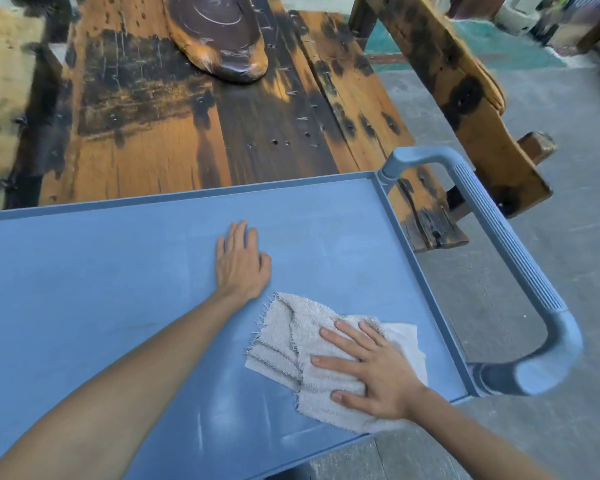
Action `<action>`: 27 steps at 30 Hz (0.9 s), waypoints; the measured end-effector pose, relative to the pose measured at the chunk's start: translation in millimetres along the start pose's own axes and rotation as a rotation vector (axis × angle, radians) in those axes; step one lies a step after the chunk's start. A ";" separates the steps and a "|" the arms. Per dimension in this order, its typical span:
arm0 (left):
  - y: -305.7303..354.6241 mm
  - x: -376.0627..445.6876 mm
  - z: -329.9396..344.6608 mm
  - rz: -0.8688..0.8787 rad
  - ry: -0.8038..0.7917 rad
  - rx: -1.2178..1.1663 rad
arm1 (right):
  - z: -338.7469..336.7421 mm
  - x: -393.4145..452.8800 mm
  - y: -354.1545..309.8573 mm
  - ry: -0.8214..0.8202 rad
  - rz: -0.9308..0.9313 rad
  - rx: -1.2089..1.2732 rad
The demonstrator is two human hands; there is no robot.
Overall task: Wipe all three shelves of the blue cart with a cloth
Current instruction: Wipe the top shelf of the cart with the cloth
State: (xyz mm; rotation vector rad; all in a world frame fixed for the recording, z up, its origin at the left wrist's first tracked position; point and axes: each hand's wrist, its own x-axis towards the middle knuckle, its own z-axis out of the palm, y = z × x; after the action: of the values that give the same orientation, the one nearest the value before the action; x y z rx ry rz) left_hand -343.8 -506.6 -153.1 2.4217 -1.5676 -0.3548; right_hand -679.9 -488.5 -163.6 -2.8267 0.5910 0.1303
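Note:
The blue cart's top shelf [84,271] fills the lower half of the view, with a raised rim and pale dusty smears. A frayed grey-white cloth [284,337] lies crumpled on its right part. My right hand [371,372] presses flat on the cloth, fingers spread and pointing left. Resting palm-down on the bare shelf just beyond the cloth is my left hand [239,265], holding nothing. The two lower shelves are hidden under the top one.
The cart's blue ribbed handle [506,244] loops off the right end. A worn, scorched wooden table [174,133] stands directly behind the cart with a dark carved wooden piece [219,32] on it. A wooden bench [465,98] and grey concrete floor [568,185] lie to the right.

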 end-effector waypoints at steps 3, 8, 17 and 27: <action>3.1 -1.1 11.3 -0.029 0.089 0.012 | -1.6 10.6 19.8 0.012 -0.006 0.003; 0.2 -0.1 18.3 0.000 0.171 0.040 | -17.8 55.4 74.0 0.002 -0.040 -0.049; 2.9 4.2 22.4 -0.020 0.184 0.084 | -64.2 186.2 176.3 -0.048 -0.196 -0.106; 3.5 4.2 20.4 -0.041 0.163 0.076 | -86.6 252.8 213.6 -0.023 -0.252 -0.062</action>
State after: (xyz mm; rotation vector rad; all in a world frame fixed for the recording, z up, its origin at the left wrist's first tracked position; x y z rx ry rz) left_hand -351.7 -513.1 -171.5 2.4725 -1.4887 -0.1029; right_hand -532.2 -797.1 -162.8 -2.9252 0.2260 0.1365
